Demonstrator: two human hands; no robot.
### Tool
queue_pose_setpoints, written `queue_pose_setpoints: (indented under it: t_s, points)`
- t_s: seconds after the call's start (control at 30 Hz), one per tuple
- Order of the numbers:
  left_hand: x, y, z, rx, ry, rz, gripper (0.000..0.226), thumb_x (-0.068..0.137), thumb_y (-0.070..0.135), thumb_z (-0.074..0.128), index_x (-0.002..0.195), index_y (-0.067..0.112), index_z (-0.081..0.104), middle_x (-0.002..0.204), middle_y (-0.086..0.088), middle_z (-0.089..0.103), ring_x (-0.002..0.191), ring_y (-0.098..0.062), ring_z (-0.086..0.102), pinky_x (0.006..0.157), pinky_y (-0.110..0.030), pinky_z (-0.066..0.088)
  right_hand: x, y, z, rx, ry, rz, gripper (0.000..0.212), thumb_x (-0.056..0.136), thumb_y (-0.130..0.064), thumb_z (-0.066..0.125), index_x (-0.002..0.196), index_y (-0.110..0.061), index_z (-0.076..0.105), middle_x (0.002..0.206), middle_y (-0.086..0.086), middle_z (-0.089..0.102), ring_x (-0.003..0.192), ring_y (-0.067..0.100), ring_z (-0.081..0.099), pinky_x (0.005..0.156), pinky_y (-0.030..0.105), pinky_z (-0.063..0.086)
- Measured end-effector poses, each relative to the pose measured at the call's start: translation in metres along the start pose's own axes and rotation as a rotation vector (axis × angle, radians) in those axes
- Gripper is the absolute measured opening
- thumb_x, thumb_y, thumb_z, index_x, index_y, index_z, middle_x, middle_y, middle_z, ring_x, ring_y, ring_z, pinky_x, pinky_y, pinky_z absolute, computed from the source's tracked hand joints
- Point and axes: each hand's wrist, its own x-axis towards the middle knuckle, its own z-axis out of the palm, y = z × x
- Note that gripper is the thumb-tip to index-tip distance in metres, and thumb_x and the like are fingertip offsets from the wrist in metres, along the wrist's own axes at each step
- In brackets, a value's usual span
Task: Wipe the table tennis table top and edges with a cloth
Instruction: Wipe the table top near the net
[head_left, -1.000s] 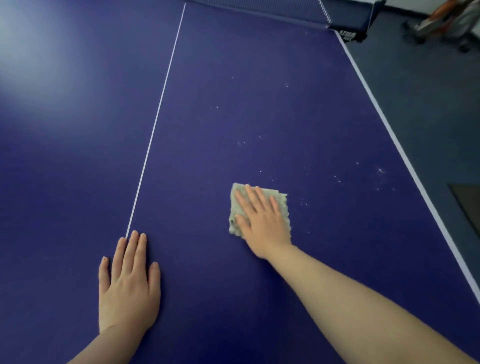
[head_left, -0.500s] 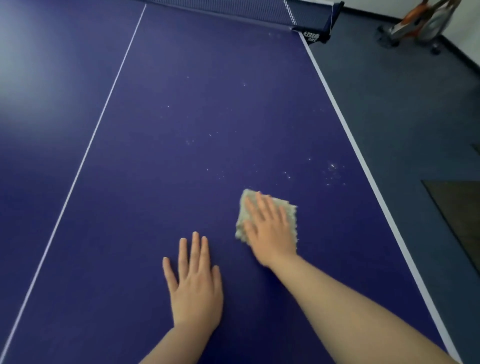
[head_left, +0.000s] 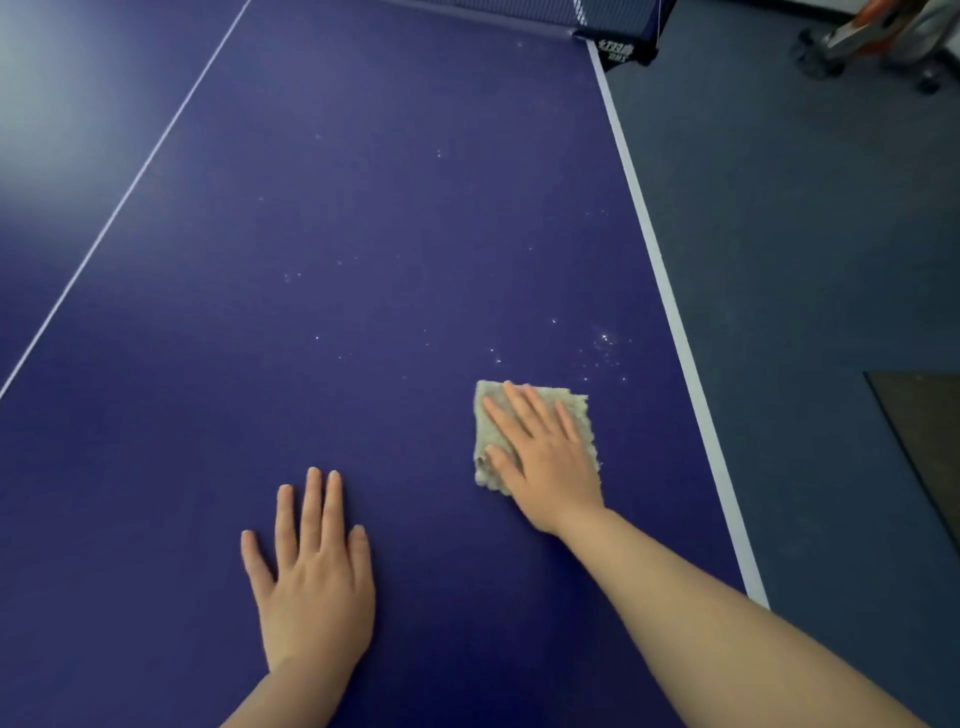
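Note:
The blue table tennis table fills most of the view, with a white centre line at the left and a white side line along its right edge. A pale folded cloth lies flat on the top near the right side. My right hand presses on it with straight, spread fingers. My left hand rests flat on the bare table top, to the left of the cloth and nearer to me. White specks dot the surface just beyond the cloth, toward the right edge.
The net and its black post stand at the far end. Grey carpet floor runs along the table's right side, with a dark mat on it. A wheeled orange and grey object sits at the far right.
My right hand has slid the cloth to the right, toward the side line. My left hand has shifted right across the table top, away from the centre line.

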Motion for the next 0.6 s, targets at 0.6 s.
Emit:
queue_pose_setpoints:
  t_s: [0.6]
  points:
    - [0.029, 0.152, 0.015, -0.081, -0.086, -0.234, 0.057, 0.1, 0.037, 0.008, 0.152, 0.036, -0.017, 0.162, 0.012, -0.016, 0.147, -0.016, -0.023, 0.115, -0.058, -0.012, -0.011, 0.133, -0.017, -0.03, 0.188, 0.537, 0.065, 0.096, -0.053, -0.002, 0.156, -0.028, 0.001, 0.166, 0.0, 0.011, 0.153, 0.019, 0.005, 0.123, 0.045, 0.006]
